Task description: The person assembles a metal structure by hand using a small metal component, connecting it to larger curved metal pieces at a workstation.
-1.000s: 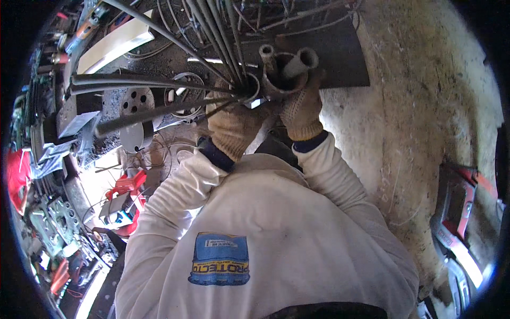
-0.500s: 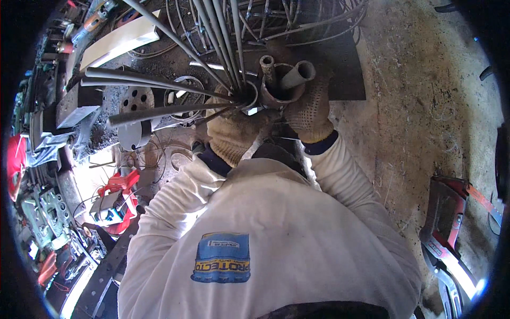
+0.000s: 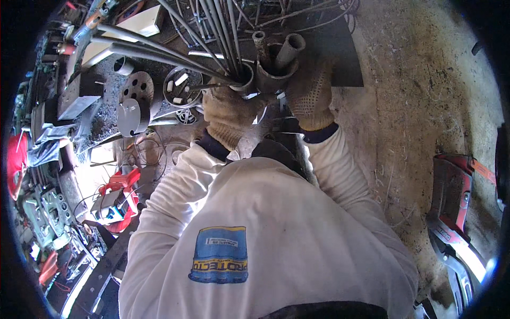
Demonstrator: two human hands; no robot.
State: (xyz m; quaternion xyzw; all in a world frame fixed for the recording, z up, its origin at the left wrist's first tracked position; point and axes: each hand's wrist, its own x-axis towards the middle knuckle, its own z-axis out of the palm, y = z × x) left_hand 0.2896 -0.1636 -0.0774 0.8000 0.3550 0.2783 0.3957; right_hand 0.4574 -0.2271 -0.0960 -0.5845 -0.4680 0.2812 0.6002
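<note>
My left hand (image 3: pixel 229 112), in a tan knitted glove, is closed at the near side of a short metal pipe (image 3: pixel 247 78). Thin steel rods (image 3: pixel 215 37) stand in that pipe and fan out to the left and far side. My right hand (image 3: pixel 311 98), in a dotted glove, curls against the right side of a wider rusty pipe (image 3: pixel 272 83). Two tubes stand in it: a narrow one (image 3: pixel 261 49) and a thicker grey one (image 3: pixel 291 48). The two pipes sit side by side. Most fingertips are hidden behind the pipes and the gloves.
To the left are a round metal piece with holes (image 3: pixel 137 87), a round dish of white pieces (image 3: pixel 183 87) and a cluttered bench of tools. Bent bars and cables lie at the far side. A red-handled saw (image 3: pixel 451 196) is at the right.
Both hands and the two pipes sit slightly farther up in the picture. Several rods on the left have swung toward the far side.
</note>
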